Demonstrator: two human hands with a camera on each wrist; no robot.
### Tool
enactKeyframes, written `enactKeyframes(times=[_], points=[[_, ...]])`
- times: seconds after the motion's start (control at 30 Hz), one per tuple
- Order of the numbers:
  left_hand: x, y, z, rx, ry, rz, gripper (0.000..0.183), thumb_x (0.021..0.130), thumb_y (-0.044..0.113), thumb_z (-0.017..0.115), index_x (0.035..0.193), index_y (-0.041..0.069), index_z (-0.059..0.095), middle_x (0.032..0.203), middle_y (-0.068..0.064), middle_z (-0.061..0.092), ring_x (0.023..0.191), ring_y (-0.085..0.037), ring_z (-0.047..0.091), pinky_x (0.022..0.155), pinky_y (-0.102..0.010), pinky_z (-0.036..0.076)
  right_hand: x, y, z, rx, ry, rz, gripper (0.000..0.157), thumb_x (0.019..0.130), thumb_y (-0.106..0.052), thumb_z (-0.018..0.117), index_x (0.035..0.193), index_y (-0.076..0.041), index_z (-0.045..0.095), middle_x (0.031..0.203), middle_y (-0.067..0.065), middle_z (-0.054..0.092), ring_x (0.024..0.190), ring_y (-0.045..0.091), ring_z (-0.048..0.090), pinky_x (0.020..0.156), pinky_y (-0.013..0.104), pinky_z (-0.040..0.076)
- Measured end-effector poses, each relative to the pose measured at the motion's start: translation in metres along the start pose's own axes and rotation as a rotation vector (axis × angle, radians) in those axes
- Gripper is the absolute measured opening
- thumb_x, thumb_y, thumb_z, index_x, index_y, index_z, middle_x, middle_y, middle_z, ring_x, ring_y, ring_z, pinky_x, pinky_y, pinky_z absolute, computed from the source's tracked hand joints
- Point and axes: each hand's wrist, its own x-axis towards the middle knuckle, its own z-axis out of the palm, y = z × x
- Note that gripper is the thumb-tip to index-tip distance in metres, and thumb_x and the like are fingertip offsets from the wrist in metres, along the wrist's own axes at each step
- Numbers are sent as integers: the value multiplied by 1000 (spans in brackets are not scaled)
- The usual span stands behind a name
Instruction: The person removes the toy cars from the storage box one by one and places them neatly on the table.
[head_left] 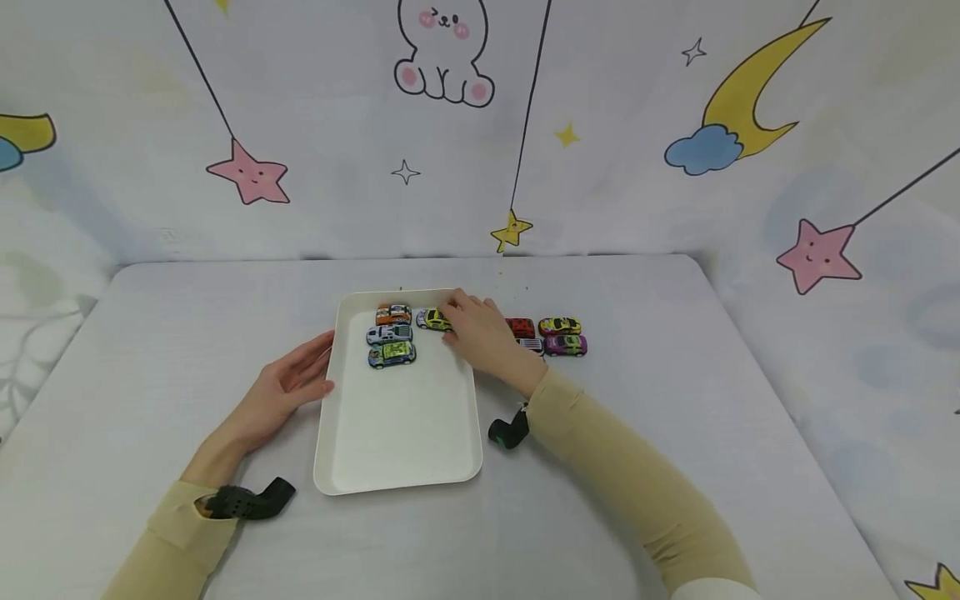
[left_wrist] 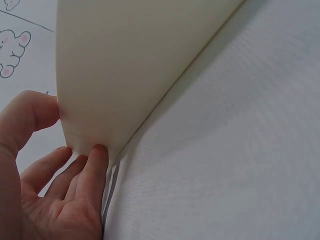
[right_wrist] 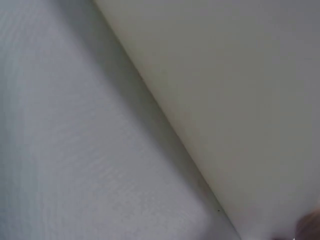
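Note:
A white rectangular tray [head_left: 402, 433] lies on the table with several small toy cars near its far end. Inside, an orange toy car [head_left: 393, 314], a silver-blue toy car [head_left: 389, 334] and a green-yellow toy car [head_left: 392, 354] form a column. My right hand [head_left: 487, 337] reaches over the tray's right rim and pinches a yellow toy car [head_left: 432, 320], its fingers covering the right end. Against the tray's left side rest the fingertips of my left hand [head_left: 281, 392]; in the left wrist view its fingers [left_wrist: 93, 175] touch the outer wall. The right wrist view barely catches fingertips.
Right of the tray stand more toy cars: a red one [head_left: 521, 327], a yellow one [head_left: 560, 326], a purple one [head_left: 566, 345] and a white one [head_left: 532, 344] partly hidden by my right hand. A patterned cloth backdrop [head_left: 337, 125] rises behind the table.

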Motion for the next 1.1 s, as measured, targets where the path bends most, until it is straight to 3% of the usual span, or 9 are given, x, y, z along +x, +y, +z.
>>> enactKeyframes(times=[0.4,0.7,0.93,1.1], points=[[0,1,-1,15,4,14,72,96,-2,61,158,1,23,164,-22,18,148,-8,31,108,-12,39,-2,-7,4,42,70,31,38,95,-18,71,130,-8,61,130,9,62,100,27,68,77,41,54],[-1,2,1,12,-1,22,72,97,-2,61,158,1,23,164,-22,19,146,-5,33,108,-12,39,-5,-9,6,34,76,73,29,97,-16,66,125,-6,66,123,10,64,94,25,67,79,41,56],[0,-1,2,13,1,11,72,96,-2,61,158,3,24,164,-22,18,145,-2,34,108,-12,39,-9,-8,12,129,124,108,34,98,-15,65,130,-5,63,127,11,63,104,26,66,89,41,56],[0,-2,2,13,3,15,72,96,-3,61,158,2,23,164,-22,18,145,-3,33,108,-13,39,-12,-4,19,238,204,103,36,99,-14,62,134,-4,61,129,12,60,100,28,67,89,42,57]])
